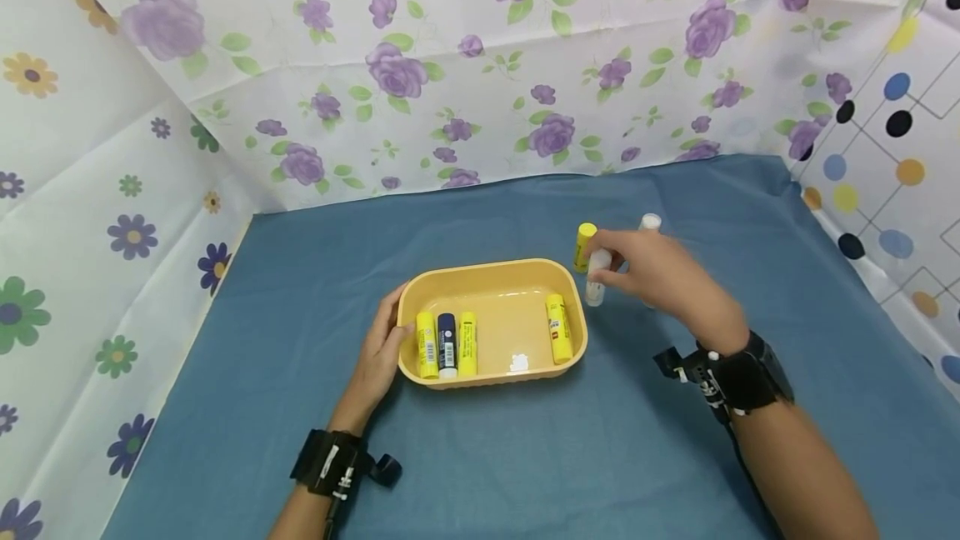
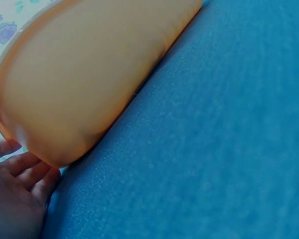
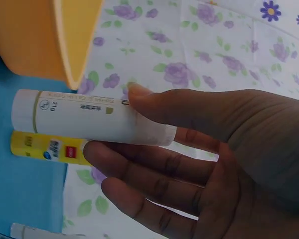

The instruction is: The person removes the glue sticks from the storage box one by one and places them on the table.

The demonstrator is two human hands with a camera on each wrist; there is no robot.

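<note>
A yellow plastic tray [image 1: 491, 269] lies on the blue cloth. My left hand [image 1: 377, 357] grips its left end, thumb over the rim and fingers along the outside wall. Inside at the left are two yellow glue sticks [image 1: 426, 344] and a dark blue one [image 1: 447, 340]; another yellow glue stick [image 1: 558, 327] leans at the right. Just beyond the tray's right end, my right hand [image 1: 660, 273] pinches a white glue stick [image 3: 70, 112] between thumb and fingers. Beside it stands a yellow glue stick [image 1: 585, 240]; another white glue stick [image 1: 650, 222] is partly hidden behind the hand.
Blue cloth [image 1: 487, 465] covers the table. A flowered sheet [image 1: 450, 65] hangs at the back and another at the left; a dotted sheet [image 1: 885, 190] borders the right side. Both wrists wear black camera straps [image 1: 750, 373].
</note>
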